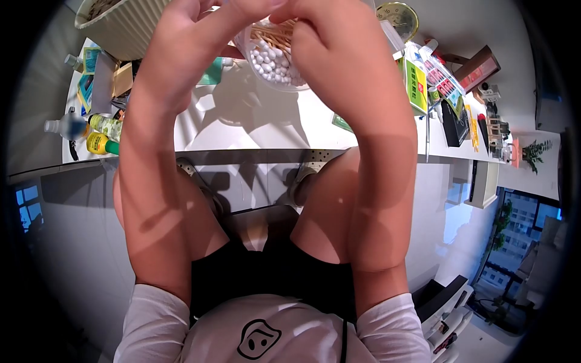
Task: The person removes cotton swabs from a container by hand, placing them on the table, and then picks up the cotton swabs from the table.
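A clear round tub (290, 88) of cotton swabs is held up at the top of the view, above the white table. White swab heads (269, 62) and wooden-looking sticks (275, 33) show inside it. My left hand (209, 30) is closed around the tub's left side, with its thumb reaching over the top. At the tub's right side, my right hand (315, 33) has its fingers curled in near the left thumb. The upper frame edge cuts off the fingertips, so whatever the right fingers pinch is hidden.
Small bottles (97, 143) and packets stand at the table's left end. A ribbed pale basket (124, 30) is at the back left. On the right are a green box (416, 88), a round dial (397, 21), a dark box (454, 124) and a plant (535, 154). My legs are below the table edge.
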Available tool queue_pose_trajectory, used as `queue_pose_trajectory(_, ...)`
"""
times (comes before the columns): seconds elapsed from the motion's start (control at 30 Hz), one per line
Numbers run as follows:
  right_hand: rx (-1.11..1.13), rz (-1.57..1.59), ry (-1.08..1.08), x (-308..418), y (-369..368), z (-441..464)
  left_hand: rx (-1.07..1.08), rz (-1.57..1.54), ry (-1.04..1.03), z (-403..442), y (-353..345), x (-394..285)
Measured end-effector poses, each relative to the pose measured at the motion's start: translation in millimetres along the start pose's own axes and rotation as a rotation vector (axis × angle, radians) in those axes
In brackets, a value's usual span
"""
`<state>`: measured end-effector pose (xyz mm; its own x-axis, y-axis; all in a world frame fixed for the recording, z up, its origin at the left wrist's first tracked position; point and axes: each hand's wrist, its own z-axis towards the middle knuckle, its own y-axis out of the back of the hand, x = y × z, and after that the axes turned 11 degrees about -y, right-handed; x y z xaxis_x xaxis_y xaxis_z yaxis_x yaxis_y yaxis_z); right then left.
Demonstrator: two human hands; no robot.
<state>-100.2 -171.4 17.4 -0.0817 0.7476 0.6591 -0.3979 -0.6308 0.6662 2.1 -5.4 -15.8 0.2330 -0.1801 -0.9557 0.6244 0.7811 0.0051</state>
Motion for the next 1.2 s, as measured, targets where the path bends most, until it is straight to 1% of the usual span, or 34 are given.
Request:
queue_pose_trajectory(0.03,-0.063,-0.184,0.1,3,1,-5,-0.002,-0.004,-0.015,-1,-2,-1)
queue_pose_trajectory(0.1,-0.126,-0.368,0.2,9,0,-7,-0.005,-0.007,-0.031,-1,-4,-1)
queue_pose_trajectory(0.17,-0.108,-0.436,0.102,12,-1,-7,-0.001,-0.047,-0.054,-2,-5,-1)
queue_pose_trajectory(0.2,-0.107,-0.437,0.103,13,-3,-7,-0.003,-0.048,-0.054,-2,-4,-1)
queue_pose_trajectory(0.27,-0.216,-0.501,0.139,13,-6,-7,0.017,-0.055,-0.02,-1,-1,-2)
queue_pose_trajectory(0.37,-0.19,-0.532,0.087,10,-7,-6,0.024,-0.038,-0.043,0,-3,1)
queue_pose_trajectory(0.4,-0.189,-0.533,0.087,12,-7,-6,0.023,-0.038,-0.043,0,-4,0)
queue_pose_trajectory(0.5,-0.294,-0.542,0.146,15,-9,-7,-0.016,-0.01,-0.053,-2,-7,-1)
queue_pose_trajectory(0.6,-0.289,-0.531,0.109,13,-12,-5,-0.007,0.028,-0.064,-2,-9,0)
queue_pose_trajectory(0.67,-0.282,-0.299,-0.001,13,-15,-6,-0.017,-0.061,-0.08,-2,-11,6)
queue_pose_trajectory(0.7,-0.284,-0.299,-0.002,10,-15,-4,-0.015,-0.06,-0.081,-2,-12,6)
queue_pose_trajectory(0.77,-0.177,-0.326,-0.047,1,-13,1,-0.029,-0.01,-0.09,-3,-15,5)
queue_pose_trajectory(0.8,-0.177,-0.325,-0.047,-1,-11,1,-0.029,-0.009,-0.089,-2,-15,5)
queue_pose_trajectory(0.87,-0.166,-0.194,-0.03,-5,-9,1,-0.032,0.013,-0.093,-1,-13,7)
queue_pose_trajectory(0.9,-0.166,-0.193,-0.031,2,-6,-1,-0.032,0.014,-0.092,-1,-13,6)
queue_pose_trajectory(0.93,-0.183,-0.193,0.013,14,-1,-5,-0.039,0.007,-0.077,0,-13,6)
queue_pose_trajectory(1.0,-0.197,-0.191,0.059,18,-2,-6,-0.05,0.002,-0.061,0,-11,4)
queue_pose_trajectory(1.07,-0.198,-0.189,0.102,19,2,-9,-0.088,0.045,0.002,-1,-8,-1)
queue_pose_trajectory(1.1,-0.194,-0.188,0.121,19,3,-10,-0.092,0.047,0.002,0,-4,-1)
queue_pose_trajectory(1.17,-0.185,-0.182,0.157,19,7,-13,-0.117,0.103,0.085,2,5,-2)
queue_pose_trajectory(1.2,-0.19,-0.176,0.174,19,8,-15,-0.121,0.104,0.084,1,1,-8)
